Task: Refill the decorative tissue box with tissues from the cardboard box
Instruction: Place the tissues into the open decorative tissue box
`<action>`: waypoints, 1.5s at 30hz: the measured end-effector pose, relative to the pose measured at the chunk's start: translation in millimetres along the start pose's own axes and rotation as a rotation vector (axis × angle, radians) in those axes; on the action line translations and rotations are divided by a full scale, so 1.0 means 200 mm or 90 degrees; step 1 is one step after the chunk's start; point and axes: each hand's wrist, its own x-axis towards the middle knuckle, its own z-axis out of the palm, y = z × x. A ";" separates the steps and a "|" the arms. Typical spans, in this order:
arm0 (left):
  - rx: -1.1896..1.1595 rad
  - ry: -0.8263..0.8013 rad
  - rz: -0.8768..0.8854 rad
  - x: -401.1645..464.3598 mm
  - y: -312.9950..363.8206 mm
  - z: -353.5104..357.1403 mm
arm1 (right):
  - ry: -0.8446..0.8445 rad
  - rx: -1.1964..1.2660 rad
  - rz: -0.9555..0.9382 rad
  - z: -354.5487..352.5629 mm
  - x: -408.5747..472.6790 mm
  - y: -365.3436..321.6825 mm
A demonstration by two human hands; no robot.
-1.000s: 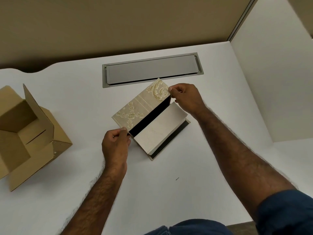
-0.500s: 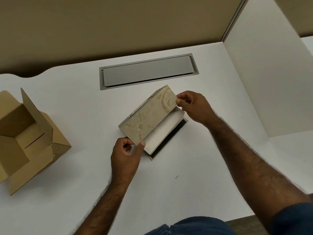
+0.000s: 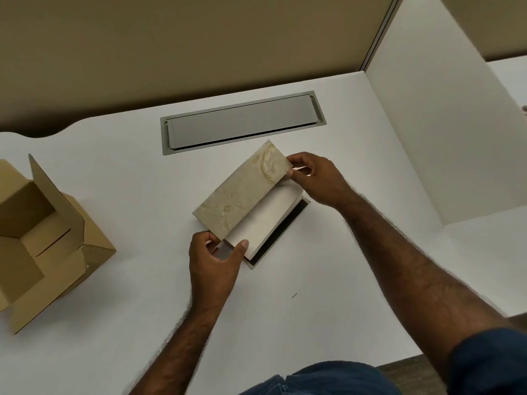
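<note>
Two bare hands work over one white bench [image 3: 285, 323], which carries one decorative box, one cardboard box and one grey recessed panel. Nearest, the left hand [image 3: 212, 265] pinches the near corner of the beige, gold-patterned decorative tissue box [image 3: 251, 206]: its fingers [image 3: 242, 248] are narrowed, thumb pressed on the pale cream surface at the box's near end and the other fingers curled under the corner. Beyond them the patterned lid [image 3: 242, 189] slopes over that cream surface, and a dark slot shows along the box's right edge. At the far corner the right hand [image 3: 316, 178] grips the lid's edge, fingers closed narrowly on it. The box thus lies diagonally between the two sets of fingers, touching both. Well to the left of the left fingers sits the open brown cardboard box [image 3: 48, 240], flaps raised; no tissues can be made out in it. Beyond the right fingers lies the long grey metal cover panel [image 3: 242, 124] set into the bench. Compared with a second ago, the lid has swung down from upright, hiding the dark interior, and the left thumb has moved onto the cream surface.
</note>
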 end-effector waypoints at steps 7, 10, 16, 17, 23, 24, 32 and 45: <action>-0.085 -0.048 -0.095 0.02 0.02 -0.02 | -0.044 -0.007 0.005 0.05 0.04 -0.03; -0.117 -0.060 -0.138 0.01 0.03 -0.01 | -0.035 -0.002 0.024 0.06 0.03 -0.03; -0.163 -0.137 -0.226 0.01 0.00 0.02 | -0.060 -0.042 0.099 0.06 0.01 0.01; -0.185 -0.148 -0.239 0.01 0.01 0.02 | -0.075 -0.046 0.097 0.06 0.01 0.03; -0.249 -0.162 -0.319 0.04 0.08 0.07 | -0.127 -0.039 0.091 0.08 -0.02 0.08; -0.242 -0.154 -0.326 0.04 0.08 0.07 | -0.128 -0.035 0.084 0.09 -0.02 0.08; -0.191 -0.153 -0.363 0.08 0.08 0.10 | -0.128 -0.029 0.097 0.08 -0.04 0.09; -0.152 -0.166 -0.271 0.04 0.06 0.11 | -0.093 -0.002 0.080 0.10 -0.05 0.11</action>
